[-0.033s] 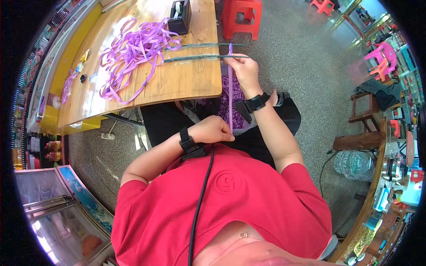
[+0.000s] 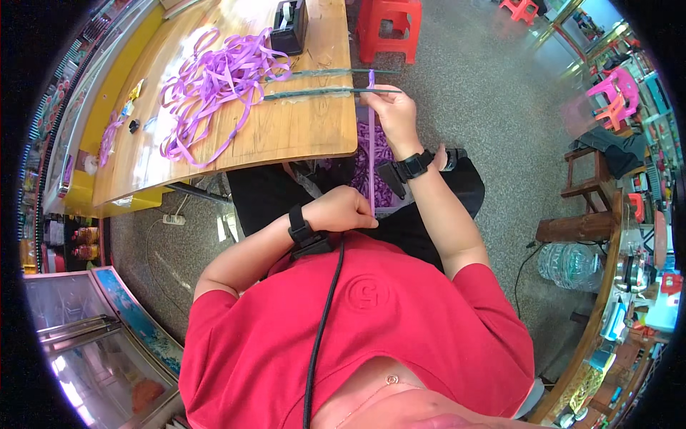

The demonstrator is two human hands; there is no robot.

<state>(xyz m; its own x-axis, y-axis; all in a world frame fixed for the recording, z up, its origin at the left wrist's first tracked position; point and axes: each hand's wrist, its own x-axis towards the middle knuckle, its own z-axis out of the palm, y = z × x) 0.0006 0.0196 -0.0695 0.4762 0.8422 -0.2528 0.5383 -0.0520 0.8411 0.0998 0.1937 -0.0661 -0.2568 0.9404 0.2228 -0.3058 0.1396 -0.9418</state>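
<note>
A narrow purple ribbon [image 2: 371, 154] runs taut from the two thin dark green rods down toward my lap. The near rod [image 2: 314, 94] and the far rod [image 2: 321, 73] are fixed along the table top and jut past its right edge. My left hand [image 2: 344, 208], in front of my belly, pinches the ribbon's lower part between thumb and fingers. Up at the rod ends, my right hand [image 2: 395, 114] is closed on the ribbon beside the near rod; its fingertips are partly hidden. A big tangled heap of purple ribbon [image 2: 214, 86] lies on the table to the left.
The wooden table [image 2: 307, 132] carries a black tape dispenser [image 2: 289, 32]. Below the ribbon, between my legs, many purple ribbon pieces [image 2: 363, 171] fill a container. A red stool [image 2: 388, 32] stands beyond the table. At the right are a wooden stool [image 2: 586, 171] and a large clear bottle [image 2: 568, 267].
</note>
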